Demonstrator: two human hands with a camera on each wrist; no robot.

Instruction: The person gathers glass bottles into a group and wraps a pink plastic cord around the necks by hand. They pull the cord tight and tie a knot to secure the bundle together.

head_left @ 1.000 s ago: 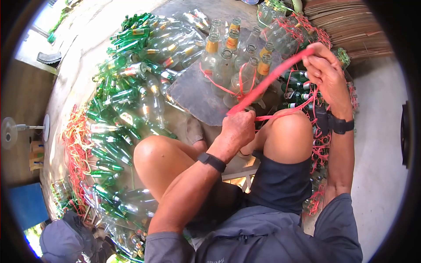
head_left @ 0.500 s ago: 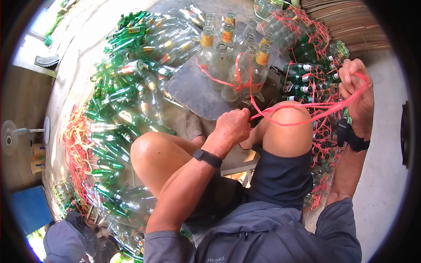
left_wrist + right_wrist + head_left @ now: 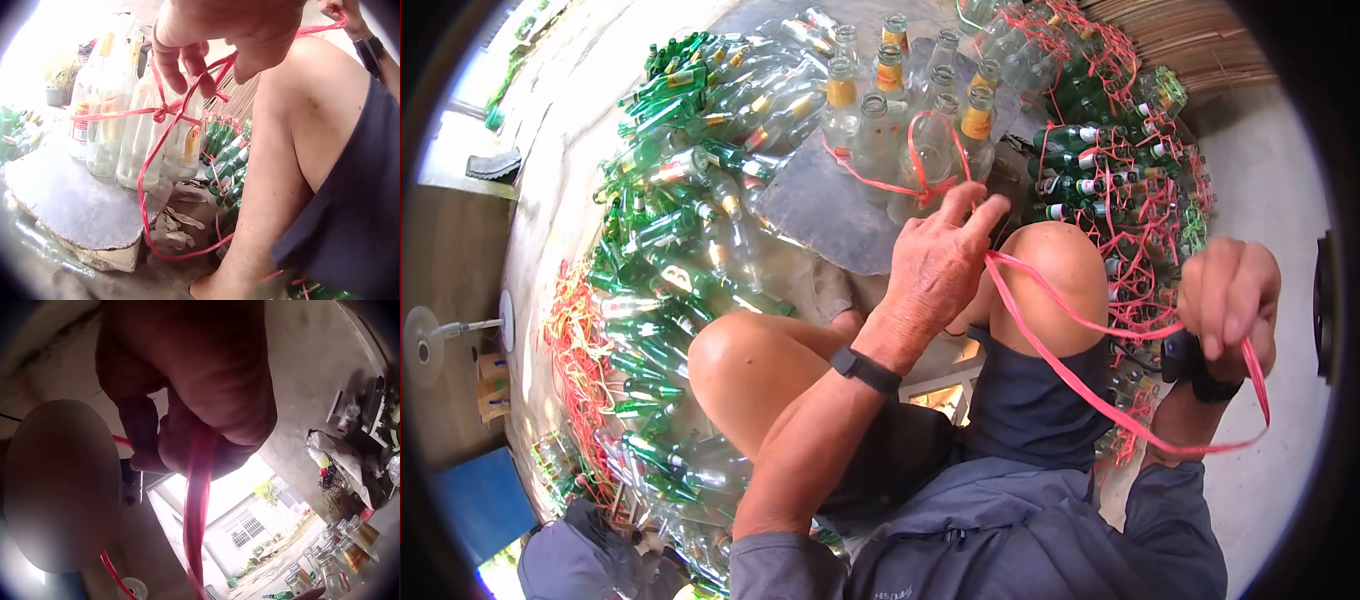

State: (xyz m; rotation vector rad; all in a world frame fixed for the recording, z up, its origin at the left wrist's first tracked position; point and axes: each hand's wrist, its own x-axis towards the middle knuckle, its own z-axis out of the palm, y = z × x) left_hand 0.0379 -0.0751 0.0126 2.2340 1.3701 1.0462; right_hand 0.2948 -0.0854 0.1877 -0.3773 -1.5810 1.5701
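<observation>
Several clear glass bottles point(image 3: 872, 140), some with yellow-orange neck labels, stand upright in a cluster on a dark slab. Red plastic twine point(image 3: 112, 116) runs around them, with a knot on the near side. My left hand point(image 3: 940, 265) is beside the near bottles, twine passing between its thumb and fingers. Off to the right, over the floor, my right hand point(image 3: 1230, 300) grips the twine with curled fingers. A slack loop hangs between the hands. In the right wrist view, a flat red strand point(image 3: 197, 512) drops from the right hand point(image 3: 187, 394).
Loose green and clear bottles point(image 3: 665, 230) cover the floor at left, beside a heap of red twine point(image 3: 578, 340). Tied bundles of green bottles point(image 3: 1090, 185) lie at right. The slab point(image 3: 820, 225) stands before my bent knees point(image 3: 1055, 260). A fan point(image 3: 425, 330) is far left.
My right hand has moved right and down, drawing the twine out into a wide loop. My left hand has risen toward the bottles and its fingers have straightened.
</observation>
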